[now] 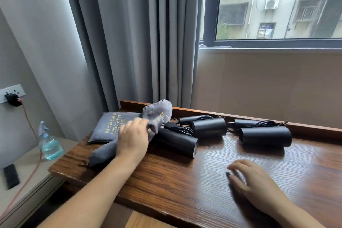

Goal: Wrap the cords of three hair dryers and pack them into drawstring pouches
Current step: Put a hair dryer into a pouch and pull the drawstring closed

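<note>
Head view: my left hand (132, 135) grips a pouch (157, 116) (lifting it to open, I judge). Right hand (249, 179) rests flat, fingers loose, near three dryers (264, 136).

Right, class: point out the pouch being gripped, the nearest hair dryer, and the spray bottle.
gripped pouch (159, 114), head view, on its raised upper fabric.
nearest hair dryer (175, 141), head view, on its black barrel.
spray bottle (50, 147), head view, on its liquid-filled body.

Left hand (132, 136) curled in a grip; right hand (253, 181) flat, relaxed.
</note>
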Demonstrator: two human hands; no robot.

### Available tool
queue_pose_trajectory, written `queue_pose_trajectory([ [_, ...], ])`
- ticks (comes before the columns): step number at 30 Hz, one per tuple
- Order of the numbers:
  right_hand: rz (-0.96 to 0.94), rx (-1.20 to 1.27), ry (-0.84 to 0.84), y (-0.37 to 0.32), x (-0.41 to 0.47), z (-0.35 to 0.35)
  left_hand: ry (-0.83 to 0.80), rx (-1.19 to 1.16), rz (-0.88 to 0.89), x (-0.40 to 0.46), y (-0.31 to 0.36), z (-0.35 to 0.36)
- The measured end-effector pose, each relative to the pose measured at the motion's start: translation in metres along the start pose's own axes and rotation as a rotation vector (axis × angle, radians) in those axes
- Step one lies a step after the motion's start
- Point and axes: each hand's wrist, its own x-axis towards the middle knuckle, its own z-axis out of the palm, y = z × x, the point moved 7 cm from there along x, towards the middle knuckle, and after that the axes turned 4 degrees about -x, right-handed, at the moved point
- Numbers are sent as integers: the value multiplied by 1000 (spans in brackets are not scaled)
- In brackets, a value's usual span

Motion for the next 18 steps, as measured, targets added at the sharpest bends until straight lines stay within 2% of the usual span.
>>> queue_pose_trajectory([
  [4, 20, 44, 36, -2, 0, -8, 204, -154, 80, 37, 29, -49],
  [7, 38, 61, 75, -7, 0, -22, 222, -341, 156, 53, 68, -64],
  [11, 72, 208, 118, -8, -2, -40, 128, -556, 189, 58, 131, -54],
  [14, 205, 517, 83, -2, -7, -47, 31, -711, 152, 54, 176, -33],
  [18, 279, 840, 65, 5, -11, -51, -210, -787, 117, 36, 226, 11],
])
